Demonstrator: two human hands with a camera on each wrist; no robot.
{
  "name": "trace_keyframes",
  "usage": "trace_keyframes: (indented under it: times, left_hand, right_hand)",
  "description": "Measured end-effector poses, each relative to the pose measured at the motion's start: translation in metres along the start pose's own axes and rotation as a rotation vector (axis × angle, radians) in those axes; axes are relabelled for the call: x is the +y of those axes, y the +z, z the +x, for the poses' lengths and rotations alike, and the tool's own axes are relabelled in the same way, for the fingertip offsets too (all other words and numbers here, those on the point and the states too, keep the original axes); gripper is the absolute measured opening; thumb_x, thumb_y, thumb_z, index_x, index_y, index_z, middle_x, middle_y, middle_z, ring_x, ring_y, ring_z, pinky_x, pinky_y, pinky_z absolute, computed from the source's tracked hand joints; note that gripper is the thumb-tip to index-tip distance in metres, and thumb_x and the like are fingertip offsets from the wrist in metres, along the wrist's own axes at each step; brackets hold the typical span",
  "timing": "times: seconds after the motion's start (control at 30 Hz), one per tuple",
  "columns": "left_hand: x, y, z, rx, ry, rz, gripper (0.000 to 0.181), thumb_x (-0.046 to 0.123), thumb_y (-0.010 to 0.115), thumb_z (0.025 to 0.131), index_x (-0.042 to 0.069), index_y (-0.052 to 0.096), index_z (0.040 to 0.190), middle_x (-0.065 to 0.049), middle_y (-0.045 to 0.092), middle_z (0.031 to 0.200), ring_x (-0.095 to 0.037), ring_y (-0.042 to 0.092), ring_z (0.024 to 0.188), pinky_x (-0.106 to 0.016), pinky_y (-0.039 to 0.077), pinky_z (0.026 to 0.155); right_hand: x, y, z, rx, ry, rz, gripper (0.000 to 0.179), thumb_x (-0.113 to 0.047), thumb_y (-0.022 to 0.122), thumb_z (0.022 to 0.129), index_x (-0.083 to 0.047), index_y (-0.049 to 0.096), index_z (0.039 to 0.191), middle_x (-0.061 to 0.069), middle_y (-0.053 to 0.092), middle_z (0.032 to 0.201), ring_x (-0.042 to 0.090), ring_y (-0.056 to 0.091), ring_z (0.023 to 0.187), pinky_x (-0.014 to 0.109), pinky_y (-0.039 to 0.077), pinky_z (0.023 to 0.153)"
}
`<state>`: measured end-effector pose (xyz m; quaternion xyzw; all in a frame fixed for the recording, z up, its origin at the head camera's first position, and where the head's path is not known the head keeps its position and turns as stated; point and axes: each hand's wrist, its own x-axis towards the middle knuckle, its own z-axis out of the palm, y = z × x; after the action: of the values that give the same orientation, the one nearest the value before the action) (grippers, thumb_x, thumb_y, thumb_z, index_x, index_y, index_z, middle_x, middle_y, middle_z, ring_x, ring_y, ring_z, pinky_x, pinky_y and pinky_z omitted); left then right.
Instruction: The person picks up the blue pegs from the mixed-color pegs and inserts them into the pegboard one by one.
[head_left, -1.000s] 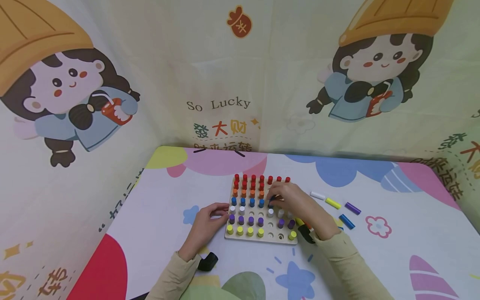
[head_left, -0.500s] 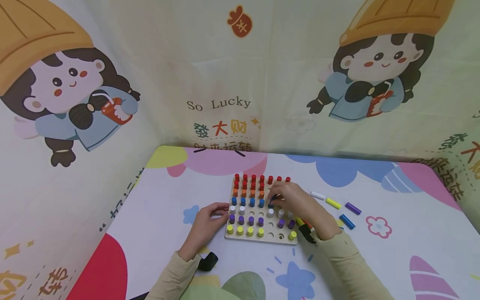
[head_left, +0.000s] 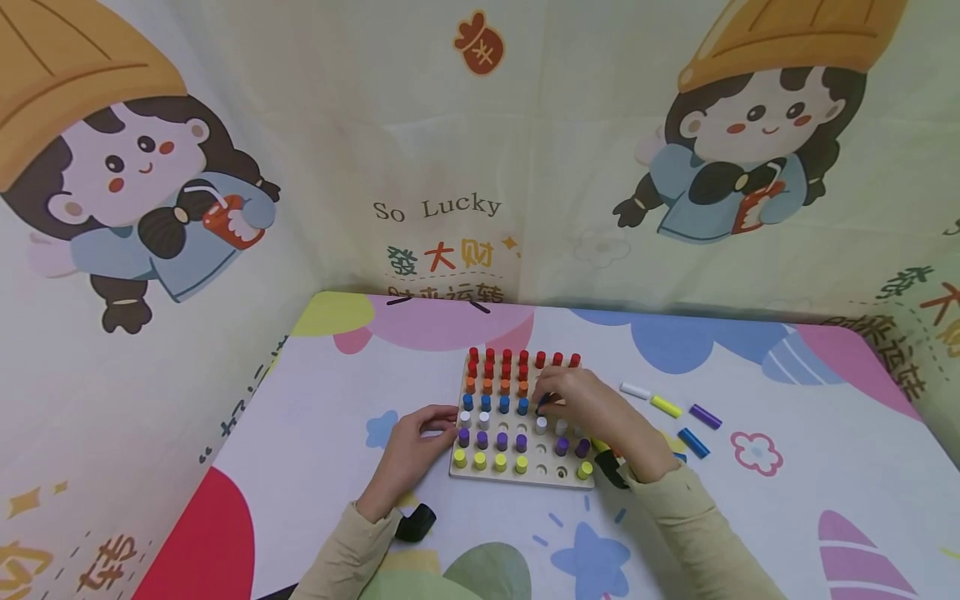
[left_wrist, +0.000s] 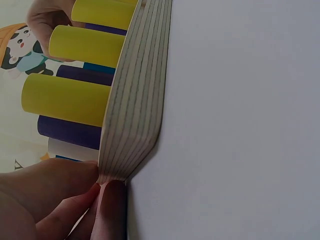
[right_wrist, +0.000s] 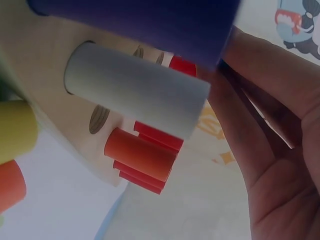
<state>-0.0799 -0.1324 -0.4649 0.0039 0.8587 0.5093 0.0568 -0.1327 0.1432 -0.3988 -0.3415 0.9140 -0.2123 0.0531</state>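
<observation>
Pegboard [head_left: 510,477]: lay flat on the desk [head_left: 315,450], rows of pegs [head_left: 500,463] upright in it.
Left hand [head_left: 411,448]: fingers [left_wrist: 112,210] pinched the pegboard's left edge.
Right hand [head_left: 588,404]: fingers [right_wrist: 240,110], nearly together, pinched a dark blue peg [head_left: 543,402] by the blue row [head_left: 504,406].
Loose pegs [head_left: 706,417]: white, yellow, purple and blue, lay right of the board.

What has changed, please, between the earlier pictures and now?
No plain change: the right hand still pinches a blue peg at the board, shifted slightly at most. The left hand still grips the board's edge; the standing pegs and loose pegs stay put.
</observation>
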Motion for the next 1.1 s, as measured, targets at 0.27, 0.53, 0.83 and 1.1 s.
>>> trace_keyframes:
  times: [0.27,0.53,0.83,1.1]
  left_hand:
    - [0.001,0.000,0.000,0.000,0.003,-0.014,0.030,0.018,0.072,0.092,0.015,0.069,0.121,0.002,0.070,0.111,-0.012,0.065,0.099,-0.030,0.057,0.087]
    - [0.001,0.000,0.000,0.000,0.000,-0.012,0.029,0.019,0.072,0.092,0.015,0.069,0.121,0.002,0.070,0.111,-0.012,0.065,0.100,-0.030,0.057,0.088]
    - [0.002,-0.001,-0.001,-0.004,0.002,-0.015,0.030,0.018,0.071,0.092,0.013,0.068,0.122,0.000,0.070,0.112,-0.013,0.065,0.100,-0.030,0.057,0.087]
    - [0.002,0.000,-0.001,0.001,-0.007,-0.015,0.029,0.018,0.072,0.092,0.015,0.069,0.120,0.002,0.070,0.108,-0.012,0.065,0.098,-0.030,0.057,0.087]
  right_hand:
    - [0.002,0.005,-0.001,-0.001,-0.006,-0.003,0.013,-0.008,0.080,0.081,-0.011,0.075,0.093,-0.001,0.067,0.094,0.011,0.062,0.084,0.025,0.058,0.077]
    - [0.001,0.004,-0.003,0.009,0.009,-0.028,0.014,-0.010,0.079,0.083,-0.013,0.074,0.096,-0.001,0.068,0.100,0.014,0.064,0.089,0.031,0.058,0.081]
    - [-0.002,-0.003,-0.011,0.010,0.039,-0.069,0.022,-0.015,0.080,0.083,-0.012,0.075,0.104,0.000,0.069,0.103,0.015,0.066,0.093,0.034,0.058,0.084]
    - [0.000,-0.010,-0.020,0.025,0.043,-0.094,0.022,-0.018,0.081,0.083,-0.012,0.074,0.103,-0.001,0.069,0.101,0.015,0.067,0.091,0.033,0.059,0.083]
